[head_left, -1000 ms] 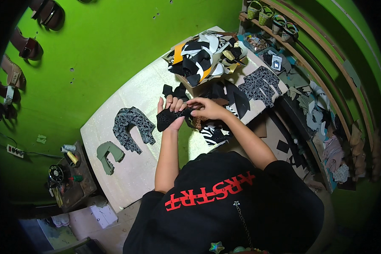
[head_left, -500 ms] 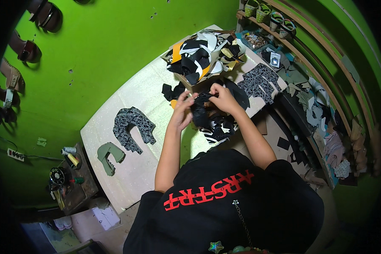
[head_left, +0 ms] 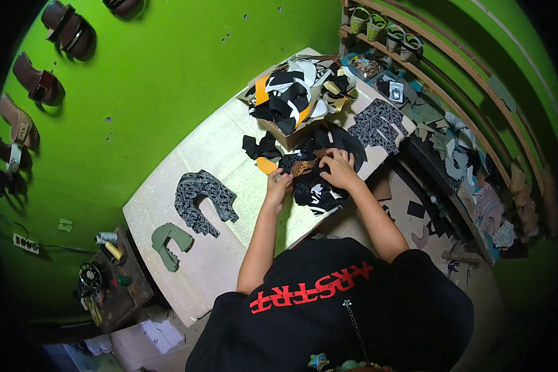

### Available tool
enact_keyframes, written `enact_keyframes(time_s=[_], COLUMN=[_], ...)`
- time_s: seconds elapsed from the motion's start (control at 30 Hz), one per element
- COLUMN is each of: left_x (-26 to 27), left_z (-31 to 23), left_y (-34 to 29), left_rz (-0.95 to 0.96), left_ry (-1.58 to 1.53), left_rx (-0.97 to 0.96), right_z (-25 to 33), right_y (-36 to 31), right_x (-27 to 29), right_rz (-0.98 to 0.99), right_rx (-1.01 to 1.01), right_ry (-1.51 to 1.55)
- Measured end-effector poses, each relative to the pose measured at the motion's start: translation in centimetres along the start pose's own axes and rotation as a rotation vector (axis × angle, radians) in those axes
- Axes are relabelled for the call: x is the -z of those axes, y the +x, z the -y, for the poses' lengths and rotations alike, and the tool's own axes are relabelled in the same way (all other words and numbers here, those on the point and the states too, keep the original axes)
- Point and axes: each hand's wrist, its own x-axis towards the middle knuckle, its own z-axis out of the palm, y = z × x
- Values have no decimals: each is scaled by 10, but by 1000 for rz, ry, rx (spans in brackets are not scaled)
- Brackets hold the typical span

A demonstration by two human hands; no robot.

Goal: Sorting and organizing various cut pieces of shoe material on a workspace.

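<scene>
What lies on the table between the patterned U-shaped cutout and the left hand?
In the head view, only bare pale tabletop lies between the patterned U-shaped cutout and the left hand; the scrap pile begins under the hands.

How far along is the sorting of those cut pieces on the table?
Done: a patterned stack and a green stack lie set apart on the table. In hand: both the left hand and right hand work in the dark pile. Left: the heaped box behind.
</scene>
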Motion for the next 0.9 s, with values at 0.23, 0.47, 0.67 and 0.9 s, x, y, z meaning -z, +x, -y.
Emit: enact_keyframes(time_s=[0.23, 0.47, 0.67, 0.9], left_x=[-3, -8, -24, -47], left_z=[12, -5, -31, -52], left_y=[-9, -11, 9, 41], left_rz=[-7, -98, -270, -388], left_ry=[165, 191, 22, 61], left_rx=[5, -5, -131, -305], right_z=[13, 48, 60, 28], right_y=[11, 99, 162, 179], right_x=[10, 29, 10, 35], right_rz=[-95, -237, 41, -212], right_rx=[26, 294, 236, 438], right_ry=[51, 153, -65, 412])
